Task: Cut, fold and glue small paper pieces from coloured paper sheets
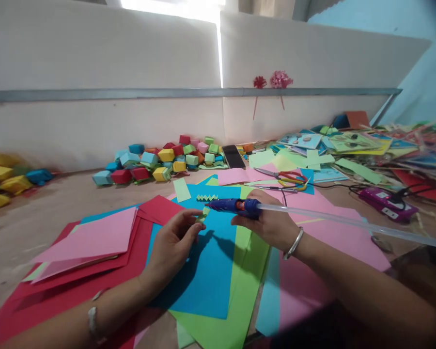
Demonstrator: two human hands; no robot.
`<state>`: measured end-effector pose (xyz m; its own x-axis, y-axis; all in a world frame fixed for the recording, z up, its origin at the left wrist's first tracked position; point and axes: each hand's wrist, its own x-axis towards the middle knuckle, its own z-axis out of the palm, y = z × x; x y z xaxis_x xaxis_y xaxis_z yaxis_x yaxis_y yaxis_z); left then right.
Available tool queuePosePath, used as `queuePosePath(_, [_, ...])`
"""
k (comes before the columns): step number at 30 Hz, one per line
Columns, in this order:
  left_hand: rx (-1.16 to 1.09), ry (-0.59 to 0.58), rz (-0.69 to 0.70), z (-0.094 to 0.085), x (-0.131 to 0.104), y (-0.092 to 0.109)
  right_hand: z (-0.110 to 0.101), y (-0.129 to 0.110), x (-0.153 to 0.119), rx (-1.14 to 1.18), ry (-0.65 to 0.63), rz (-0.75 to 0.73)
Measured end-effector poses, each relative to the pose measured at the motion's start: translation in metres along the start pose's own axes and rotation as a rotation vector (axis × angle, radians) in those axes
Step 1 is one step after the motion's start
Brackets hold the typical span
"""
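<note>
My left hand [176,240] pinches a small folded piece of light green paper [204,215] between thumb and fingers, above a blue sheet [207,286]. My right hand [267,220] grips a dark blue glue gun [228,205] with a long clear glue stick [349,223] running out of its back to the right. The gun's nozzle points left and is close to the green piece; whether they touch I cannot tell. Just behind the nozzle lies a zigzag-folded green strip [207,198] on the blue sheet.
Pink and red sheets [94,237] lie at left. Behind are many small paper boxes [156,160], a phone [233,156], and scissors [279,174]. At right, a purple power strip [387,203] trails dark cables near piled paper pieces [359,143]. A white panel [131,58] stands at the back.
</note>
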<state>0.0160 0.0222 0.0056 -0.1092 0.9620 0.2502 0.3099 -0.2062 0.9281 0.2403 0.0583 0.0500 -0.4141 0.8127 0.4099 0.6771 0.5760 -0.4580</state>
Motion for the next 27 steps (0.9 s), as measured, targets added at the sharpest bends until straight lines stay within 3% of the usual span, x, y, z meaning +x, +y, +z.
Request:
queuePosePath(11, [0.122, -0.006, -0.025, -0.004, 0.0, -0.001, -0.003, -0.002, 0.001, -0.099, -0.096, 0.063])
queuePosePath(27, [0.115, -0.045, 0.021, -0.004, 0.0, -0.004, 0.004, 0.004, -0.002, -0.065, -0.058, 0.052])
